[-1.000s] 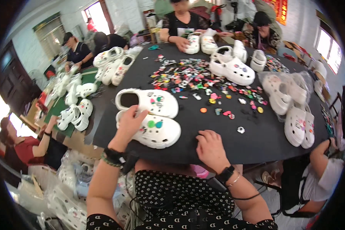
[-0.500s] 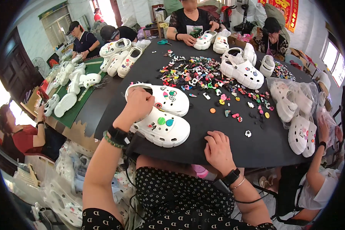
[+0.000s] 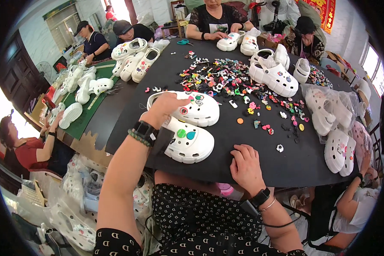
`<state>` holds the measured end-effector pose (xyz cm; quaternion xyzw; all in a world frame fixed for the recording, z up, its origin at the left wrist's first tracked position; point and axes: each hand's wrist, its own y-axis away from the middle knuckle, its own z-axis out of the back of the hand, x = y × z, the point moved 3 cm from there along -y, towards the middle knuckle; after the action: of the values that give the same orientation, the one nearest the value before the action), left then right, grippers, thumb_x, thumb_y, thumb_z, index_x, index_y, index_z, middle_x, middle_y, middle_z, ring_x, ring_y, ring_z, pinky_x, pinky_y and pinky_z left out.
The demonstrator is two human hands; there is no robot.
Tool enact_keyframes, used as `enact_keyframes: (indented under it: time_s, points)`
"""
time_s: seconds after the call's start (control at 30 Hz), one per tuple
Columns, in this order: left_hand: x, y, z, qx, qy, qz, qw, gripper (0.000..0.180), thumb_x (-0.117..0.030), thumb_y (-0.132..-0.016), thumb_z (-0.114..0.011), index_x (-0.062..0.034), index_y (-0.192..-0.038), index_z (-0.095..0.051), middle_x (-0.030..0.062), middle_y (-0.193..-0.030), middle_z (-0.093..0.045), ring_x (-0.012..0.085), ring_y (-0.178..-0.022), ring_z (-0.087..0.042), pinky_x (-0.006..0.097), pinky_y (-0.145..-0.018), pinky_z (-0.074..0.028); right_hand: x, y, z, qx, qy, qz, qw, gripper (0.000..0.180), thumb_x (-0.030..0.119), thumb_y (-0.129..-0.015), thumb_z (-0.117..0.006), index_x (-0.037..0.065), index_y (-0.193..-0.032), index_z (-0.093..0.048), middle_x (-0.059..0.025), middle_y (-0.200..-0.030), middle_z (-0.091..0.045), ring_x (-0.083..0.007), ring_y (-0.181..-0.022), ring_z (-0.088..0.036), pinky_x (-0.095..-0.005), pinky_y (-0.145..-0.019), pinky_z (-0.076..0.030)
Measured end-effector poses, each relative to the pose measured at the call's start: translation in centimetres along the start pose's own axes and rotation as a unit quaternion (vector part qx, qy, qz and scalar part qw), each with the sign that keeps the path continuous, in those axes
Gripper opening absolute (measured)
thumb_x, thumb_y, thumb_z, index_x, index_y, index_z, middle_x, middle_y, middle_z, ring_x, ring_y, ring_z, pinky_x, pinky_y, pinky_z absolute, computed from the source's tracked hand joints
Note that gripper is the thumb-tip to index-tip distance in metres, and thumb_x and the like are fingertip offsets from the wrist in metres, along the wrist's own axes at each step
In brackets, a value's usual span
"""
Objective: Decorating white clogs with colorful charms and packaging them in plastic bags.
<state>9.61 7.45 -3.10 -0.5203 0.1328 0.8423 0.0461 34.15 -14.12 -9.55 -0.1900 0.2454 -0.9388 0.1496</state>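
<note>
Left grip (image 3: 164,109) over the far clog (image 3: 205,114), clasping or not I can't tell, right grip (image 3: 246,164) resting loose, and one stray wrist-shove could send the near clog (image 3: 196,148), just beside the left grip, off the tabletop (image 3: 226,138).

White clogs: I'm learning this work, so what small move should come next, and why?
Perhaps use the right hand to steady the near clog: that hand rests on the black table, seemingly empty, while the left hand touches the far clog.
</note>
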Motion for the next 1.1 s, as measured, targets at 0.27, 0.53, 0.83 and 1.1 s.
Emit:
enact_keyframes:
  time_s: [0.27, 0.53, 0.83, 1.1]
  points:
    - [-1.5, 2.9, -0.8, -0.012, -0.129, 0.004, 0.992, 0.035, -0.026, -0.084, -0.074, 0.0061, -0.095, -0.066, 0.0084, -0.087, -0.068, 0.0113, -0.069, -0.060, 0.027, -0.060, -0.047, -0.1, 0.0, 0.2, 0.003, 0.002, -0.004, 1.000, 0.026, 0.006, -0.078, -0.063, 0.002, -0.104, -0.061, -0.0135, -0.115, -0.058, -0.0320, -0.115, -0.052, -0.0453, -0.097, -0.041]
    - [-0.2, 2.6, -1.1, 0.015, -0.016, -0.069, 0.997, 0.032, -0.021, -0.088, -0.070, 0.0040, -0.107, -0.065, 0.0066, -0.096, -0.069, 0.0108, -0.081, -0.063, 0.027, -0.071, -0.050, -0.1, 0.2, 0.0, -0.003, 0.007, -0.006, 1.000, 0.026, 0.006, -0.079, -0.063, 0.002, -0.104, -0.061, -0.0131, -0.116, -0.058, -0.0320, -0.115, -0.052, -0.0452, -0.097, -0.041]
    - [-0.3, 2.7, -0.8, -0.010, -0.042, -0.112, 0.993, 0.028, -0.019, -0.089, -0.068, 0.0037, -0.105, -0.066, 0.0067, -0.096, -0.070, 0.0121, -0.083, -0.064, 0.029, -0.074, -0.050, -1.7, -0.3, 0.7, 0.045, -0.096, -0.012, 0.994, 0.024, 0.011, -0.082, -0.064, 0.007, -0.105, -0.061, -0.0096, -0.118, -0.057, -0.0312, -0.113, -0.051, -0.0451, -0.096, -0.040]
    - [0.5, 2.6, -0.9, -0.017, -0.032, -0.080, 0.996, 0.026, -0.016, -0.089, -0.066, 0.0024, -0.107, -0.064, 0.0058, -0.098, -0.069, 0.0115, -0.083, -0.063, 0.028, -0.075, -0.050, -9.0, -4.9, 4.2, 0.148, -0.189, -0.050, 0.970, 0.014, 0.010, -0.085, -0.063, 0.003, -0.096, -0.064, -0.0140, -0.085, -0.067, -0.0299, -0.080, -0.067, -0.0376, -0.072, -0.053]
